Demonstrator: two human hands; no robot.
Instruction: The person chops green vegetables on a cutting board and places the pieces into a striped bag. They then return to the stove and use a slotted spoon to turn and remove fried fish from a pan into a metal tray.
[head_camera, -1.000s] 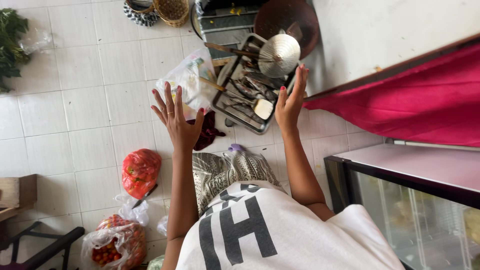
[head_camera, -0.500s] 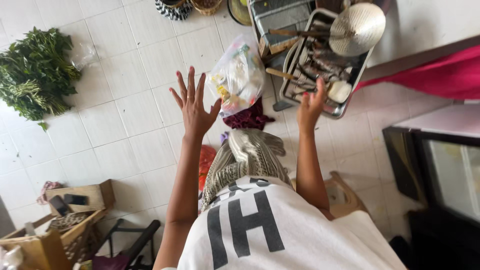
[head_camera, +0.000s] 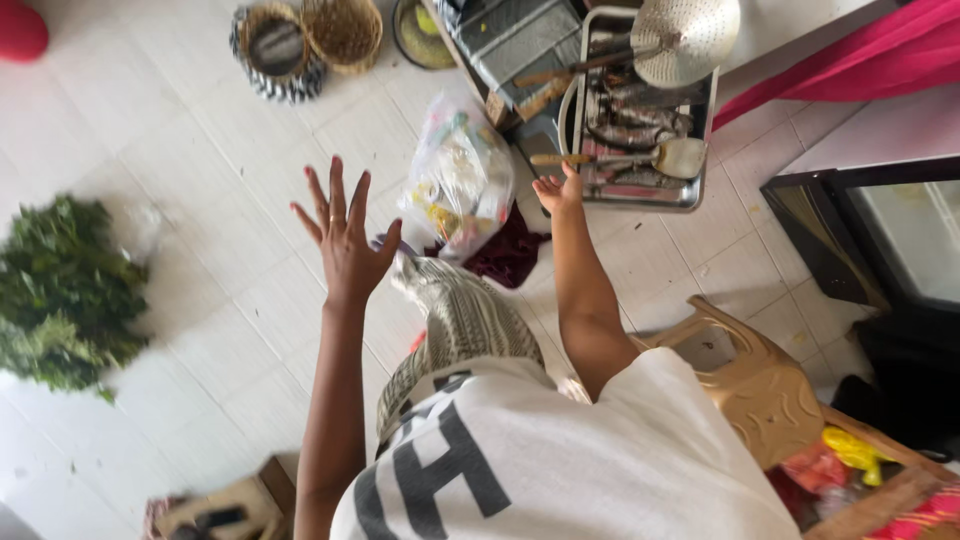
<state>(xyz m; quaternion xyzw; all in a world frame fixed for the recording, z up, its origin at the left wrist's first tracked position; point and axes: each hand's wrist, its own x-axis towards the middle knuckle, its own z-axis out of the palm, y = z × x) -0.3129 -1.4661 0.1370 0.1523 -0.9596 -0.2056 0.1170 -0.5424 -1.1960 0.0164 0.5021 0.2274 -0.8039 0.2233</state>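
- Left hand (head_camera: 345, 240): fingers spread wide, holding nothing, raised over the floor.
- Right hand (head_camera: 558, 190): loosely open, empty, at the metal tray (head_camera: 700, 120), 7 o'clock corner, beside the spatula (head_camera: 640, 158).
- Plastic bag (head_camera: 460, 185) between hands.

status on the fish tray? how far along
Done: fish already lie in the metal tray, with a strainer and spatula resting on top. In hand: right hand reaches the tray's near edge; left hand is raised, open and empty. Left: the plastic bag sits untouched.

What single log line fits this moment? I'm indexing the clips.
left hand: open, raised, empty | right hand: at metal tray edge, near spatula | plastic bag between
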